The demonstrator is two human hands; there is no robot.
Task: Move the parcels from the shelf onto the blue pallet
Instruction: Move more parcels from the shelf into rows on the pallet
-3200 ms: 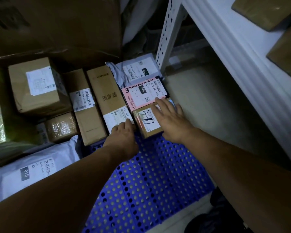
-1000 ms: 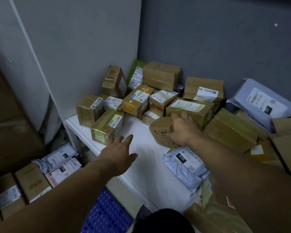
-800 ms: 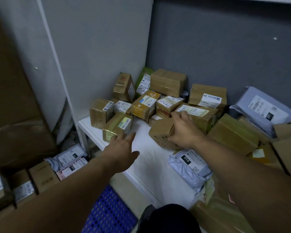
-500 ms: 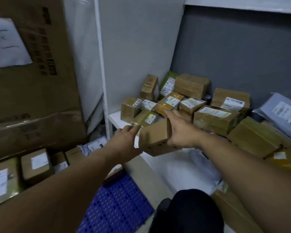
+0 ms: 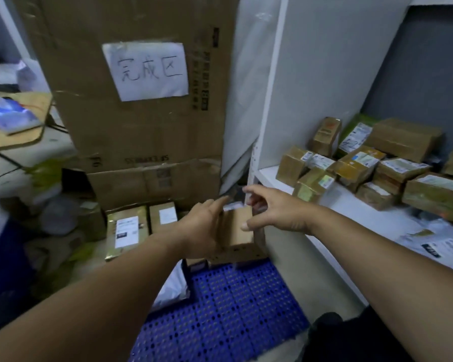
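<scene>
A small brown box (image 5: 238,227) hangs between my two hands above the far end of the blue pallet (image 5: 233,309). My right hand (image 5: 275,211) pinches it, thumb on the near face and fingers over the top right corner. My left hand (image 5: 205,228) presses flat against the box's left side with straight fingers. Several taped brown parcels (image 5: 356,165) lie heaped on the white shelf (image 5: 348,205) to the right. Other parcels (image 5: 127,228) stand on the pallet's far left part.
A tall cardboard carton (image 5: 147,142) with a handwritten paper sign stands behind the pallet. The white shelf post (image 5: 267,126) rises just right of the held box. A grey mail bag (image 5: 434,246) lies on the shelf's near part. A wooden table (image 5: 19,137) is at left.
My right hand took the small brown box from the shelf and carried it left and down towards the pallet. My left hand came up against its side. My view swung left.
</scene>
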